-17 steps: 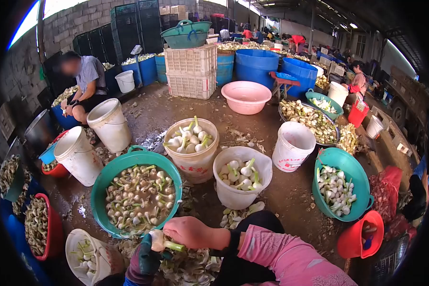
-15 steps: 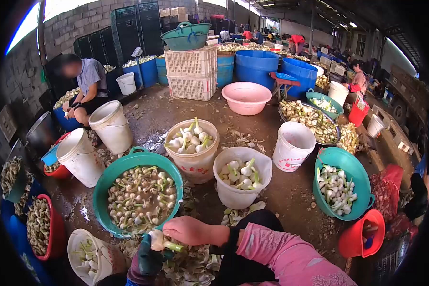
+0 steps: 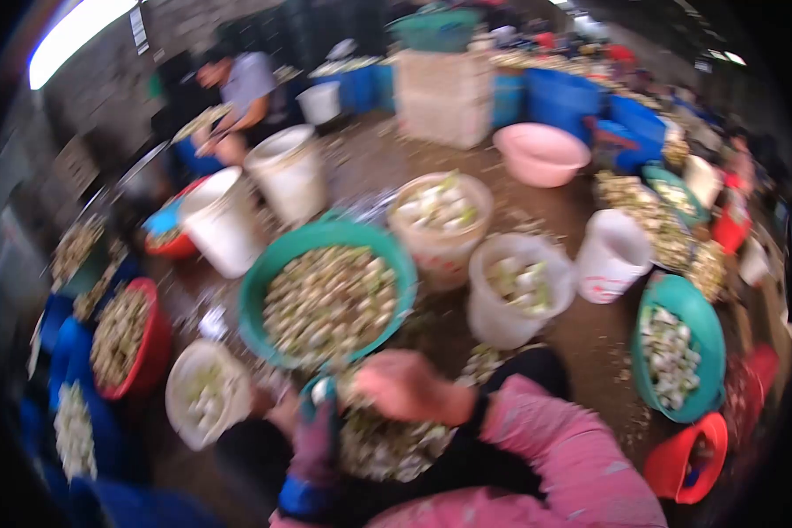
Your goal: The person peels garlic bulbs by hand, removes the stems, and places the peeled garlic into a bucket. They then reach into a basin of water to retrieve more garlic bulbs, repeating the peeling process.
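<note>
The picture is smeared by motion. My left hand [image 3: 312, 422], in a dark teal glove, grips a white onion bulb [image 3: 323, 390] low in the middle. My bare right hand [image 3: 405, 387], in a pink sleeve, closes on the same bulb from the right. Both hands hover over a heap of peelings [image 3: 387, 444] in my lap. Just beyond them sits a big green basin [image 3: 260, 290] full of untrimmed onions.
White buckets of peeled onions [image 3: 519, 299] [image 3: 440, 224] stand behind the basin, a small white bucket [image 3: 204, 394] at my left. A green basin [image 3: 708, 352] and red bucket [image 3: 691, 458] lie right. A seated person [image 3: 238, 88] works at the far left. Red tubs [image 3: 136, 339] line the left.
The view has swung left and tilted, so everything shifted right and blurred. My hands still hold the onion, now a little higher, with my gloved hand more upright.
</note>
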The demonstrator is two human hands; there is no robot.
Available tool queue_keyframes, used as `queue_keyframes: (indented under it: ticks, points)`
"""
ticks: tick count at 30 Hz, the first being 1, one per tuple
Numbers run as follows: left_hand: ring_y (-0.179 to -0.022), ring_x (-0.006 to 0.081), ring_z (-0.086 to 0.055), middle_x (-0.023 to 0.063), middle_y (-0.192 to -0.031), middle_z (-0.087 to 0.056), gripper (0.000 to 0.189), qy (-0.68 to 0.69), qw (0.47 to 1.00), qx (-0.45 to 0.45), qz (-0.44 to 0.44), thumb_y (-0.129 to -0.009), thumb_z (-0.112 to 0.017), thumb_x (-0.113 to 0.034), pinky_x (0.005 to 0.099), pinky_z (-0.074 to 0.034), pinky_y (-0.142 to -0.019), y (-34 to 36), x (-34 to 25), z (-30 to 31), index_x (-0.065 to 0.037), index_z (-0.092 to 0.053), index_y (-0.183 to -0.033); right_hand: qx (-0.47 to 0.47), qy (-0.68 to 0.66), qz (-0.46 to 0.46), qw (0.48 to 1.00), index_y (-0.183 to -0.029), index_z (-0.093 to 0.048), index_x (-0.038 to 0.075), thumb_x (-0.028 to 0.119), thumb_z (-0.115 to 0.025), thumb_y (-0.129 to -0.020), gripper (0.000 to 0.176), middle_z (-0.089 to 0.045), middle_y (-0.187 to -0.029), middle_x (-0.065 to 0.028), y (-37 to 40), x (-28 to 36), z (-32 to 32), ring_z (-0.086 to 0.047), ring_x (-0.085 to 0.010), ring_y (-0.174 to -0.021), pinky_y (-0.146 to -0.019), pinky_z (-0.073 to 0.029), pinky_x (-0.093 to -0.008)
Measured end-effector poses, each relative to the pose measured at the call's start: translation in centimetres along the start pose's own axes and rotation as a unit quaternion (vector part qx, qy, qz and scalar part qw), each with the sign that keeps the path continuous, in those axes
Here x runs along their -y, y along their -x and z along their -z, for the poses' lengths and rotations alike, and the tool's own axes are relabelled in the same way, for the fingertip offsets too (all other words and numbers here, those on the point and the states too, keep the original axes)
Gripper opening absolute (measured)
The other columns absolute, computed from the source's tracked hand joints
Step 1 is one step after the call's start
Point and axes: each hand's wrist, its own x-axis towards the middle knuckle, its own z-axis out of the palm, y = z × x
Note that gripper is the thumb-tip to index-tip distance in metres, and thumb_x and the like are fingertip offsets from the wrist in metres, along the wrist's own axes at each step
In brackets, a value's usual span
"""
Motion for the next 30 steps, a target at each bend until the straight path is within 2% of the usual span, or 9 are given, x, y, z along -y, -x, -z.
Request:
queue_keyframes:
  ticks: [2, 4, 5, 6, 10, 13, 16, 24, 30]
  points:
    - [-0.078, 0.0154, -0.05, 0.0031, -0.086, -0.053, 0.026, -0.024, 0.974, -0.075, 0.212, -0.085, -0.049, -0.023, 0.03, -0.042, -0.068, -0.4, -0.8, 0.6, -0.005, -0.051, -0.103, 0.003, 0.037, 0.053, 0.998, -0.069, -0.053, 0.006, 0.007, -0.058, -0.065, 0.007, -0.051, -0.063, -0.008, -0.7, 0.8, 0.6, -0.052, -0.0267, -0.056, -0.049, -0.042, -0.0342]
    - [-0.075, 0.0145, -0.049, 0.0019, -0.083, -0.052, 0.024, -0.111, 0.991, -0.048, -0.059, -0.084, -0.052, -0.027, 0.0302, -0.042, -0.067, -0.1, 3.3, 1.3, -0.008, -0.053, -0.098, 0.069, -0.025, 0.015, 0.997, -0.067, -0.054, 0.007, 0.008, -0.059, -0.065, 0.005, -0.051, -0.061, -0.0064, -1.1, 2.0, -0.1, -0.052, -0.0249, -0.055, -0.049, -0.041, -0.0336]
    - [-0.072, 0.0183, -0.052, 0.0048, -0.082, -0.054, 0.028, 0.263, 0.956, -0.045, 0.118, -0.082, -0.053, -0.03, 0.0307, -0.044, -0.064, -0.7, 5.8, 1.3, -0.009, -0.051, -0.099, 0.124, -0.026, 0.021, 0.992, -0.066, -0.054, 0.008, 0.008, -0.059, -0.065, 0.005, -0.051, -0.061, -0.0058, -0.7, 2.0, -0.2, -0.052, -0.024, -0.055, -0.049, -0.042, -0.0332]
    - [-0.069, 0.0221, -0.055, 0.0076, -0.081, -0.056, 0.032, 0.6, 0.757, -0.028, 0.257, -0.081, -0.054, -0.034, 0.0311, -0.046, -0.061, -2.0, 7.2, 1.2, -0.009, -0.049, -0.101, 0.173, -0.012, 0.027, 0.985, -0.065, -0.055, 0.009, 0.009, -0.06, -0.065, 0.006, -0.052, -0.061, -0.0052, -0.6, 1.8, -0.4, -0.052, -0.023, -0.055, -0.049, -0.042, -0.0328]
    - [-0.073, 0.0221, -0.054, 0.0069, -0.088, -0.056, 0.033, 0.599, 0.73, -0.095, 0.314, -0.08, -0.054, -0.035, 0.0307, -0.045, -0.064, -3.7, 4.0, 2.4, -0.01, -0.048, -0.1, 0.309, -0.077, 0.034, 0.947, -0.076, -0.057, 0.007, 0.016, -0.059, -0.068, 0.012, -0.057, -0.069, -0.0077, 0.8, 0.8, -1.6, -0.056, -0.0237, -0.064, -0.055, -0.046, -0.0333]
    - [-0.068, 0.019, -0.055, 0.0072, -0.087, -0.057, 0.038, 0.56, 0.752, -0.134, 0.32, -0.083, -0.049, -0.04, 0.0269, -0.044, -0.057, -3.8, 2.9, 2.8, -0.009, -0.049, -0.105, 0.475, 0.118, -0.311, 0.815, -0.089, -0.052, 0.005, 0.025, -0.055, -0.072, 0.026, -0.058, -0.073, -0.0118, 2.8, -3.7, -2.9, -0.058, -0.0306, -0.072, -0.058, -0.045, -0.0405]
    - [-0.067, 0.0155, -0.053, 0.0057, -0.084, -0.054, 0.044, 0.469, 0.836, -0.038, 0.283, -0.086, -0.043, -0.039, 0.0254, -0.041, -0.056, -3.7, 3.8, 3.0, -0.004, -0.045, -0.114, 0.263, -0.119, -0.474, 0.832, -0.083, -0.053, 0.004, 0.028, -0.051, -0.079, 0.024, -0.055, -0.07, -0.016, 0.0, -5.3, -2.8, -0.054, -0.0336, -0.065, -0.056, -0.041, -0.0407]
    - [-0.081, 0.0098, -0.048, 0.0044, -0.094, -0.051, 0.045, 0.161, 0.961, 0.098, 0.201, -0.088, -0.042, -0.032, 0.0221, -0.04, -0.071, -4.5, 4.6, 1.2, 0.001, -0.042, -0.118, 0.354, -0.195, -0.363, 0.839, -0.074, -0.054, 0.002, 0.027, -0.047, -0.08, 0.026, -0.054, -0.071, -0.0175, 0.1, -5.4, -4.4, -0.052, -0.0357, -0.068, -0.06, -0.04, -0.042]
    - [-0.09, 0.0128, -0.048, 0.009, -0.103, -0.051, 0.05, 0.258, 0.921, 0.188, 0.224, -0.086, -0.044, -0.029, 0.0236, -0.038, -0.079, -3.7, 4.8, 0.8, 0.004, -0.037, -0.122, 0.336, -0.144, -0.279, 0.888, -0.076, -0.056, 0.003, 0.022, -0.047, -0.082, 0.022, -0.052, -0.063, -0.0143, 1.9, -5.4, -3.1, -0.051, -0.0254, -0.055, -0.054, -0.04, -0.0347]
